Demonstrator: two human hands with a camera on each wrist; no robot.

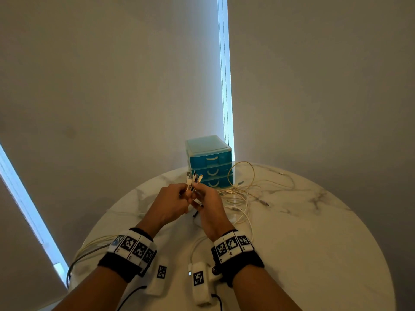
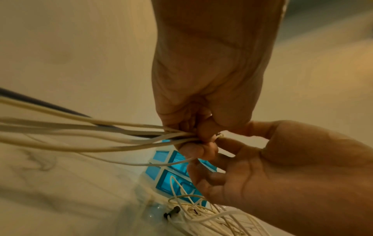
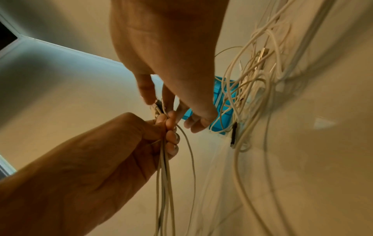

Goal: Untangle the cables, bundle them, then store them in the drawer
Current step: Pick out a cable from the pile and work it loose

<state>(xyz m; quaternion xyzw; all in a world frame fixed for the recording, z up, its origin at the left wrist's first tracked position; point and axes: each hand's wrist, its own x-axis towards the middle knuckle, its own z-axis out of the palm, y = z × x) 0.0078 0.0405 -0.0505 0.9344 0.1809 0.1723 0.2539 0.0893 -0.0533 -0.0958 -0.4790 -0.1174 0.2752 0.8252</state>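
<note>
Left hand is curled tight round a gathered bunch of cables, plug ends sticking up past the knuckles. Right hand pinches at those ends w/ thumb and forefinger; its other fingers hang loose.

Risk: the cords are thin, smooth, round and springy, so if the left grip eases they could fan out or slide unevenly. The strands trailing off the counter edge at left add pull. Right of the hands, a loose tangle of cream cable is looped in front of the teal plastic drawer unit; tugging may tighten knots or drag the light unit. Drawers look closed.
</note>
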